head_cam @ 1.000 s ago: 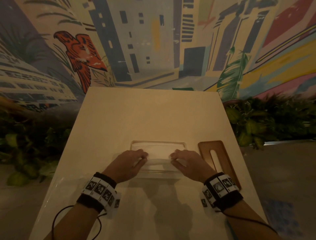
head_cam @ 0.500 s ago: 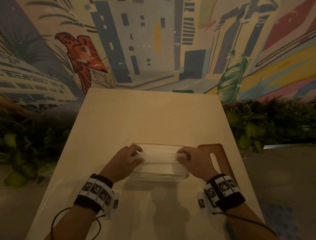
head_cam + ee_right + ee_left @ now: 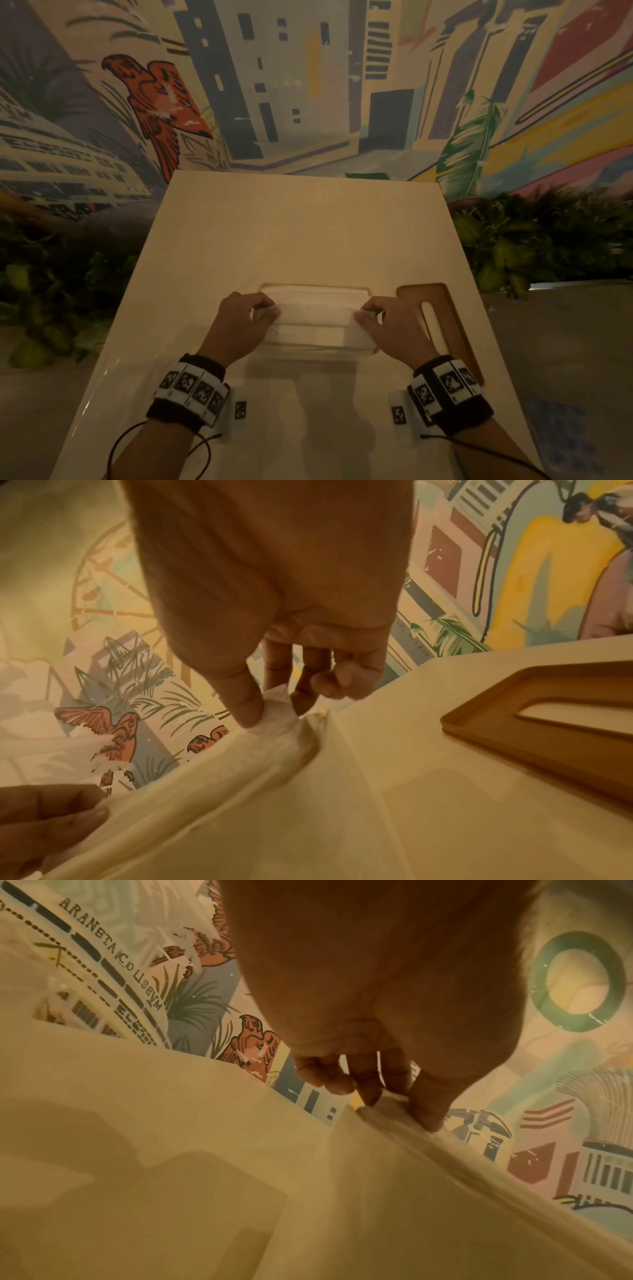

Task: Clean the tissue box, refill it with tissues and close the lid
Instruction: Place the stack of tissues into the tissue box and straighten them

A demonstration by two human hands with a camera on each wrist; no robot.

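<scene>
- Tissue box (image 3: 263, 354), a shallow clear plastic tray with rounded corners, sits on the near half of the pale cream rectangular table (image 3: 308, 233), and we see it between our two wrists.
- At the left end, our left hand (image 3: 236, 323) pinches the stack of folded white tissues (image 3: 317, 315); the left wrist view shows the thumb and fingertips (image 3: 428, 1112) curled onto the stack's edge.
- The tissues lie across the open top of the box, spanning it end to end; whether they sit fully down inside, we cannot tell.
- At the right end, our right hand (image 3: 394, 323) grips the same stack, thumb and forefinger closed on a puckered corner of tissue in the right wrist view.
- Just right of the box, the brown flat rectangular lid (image 3: 442, 308) with a long oval slot lies on the table, off the box and beside our right hand.
- Both wrists carry black bands with white square markers.
</scene>
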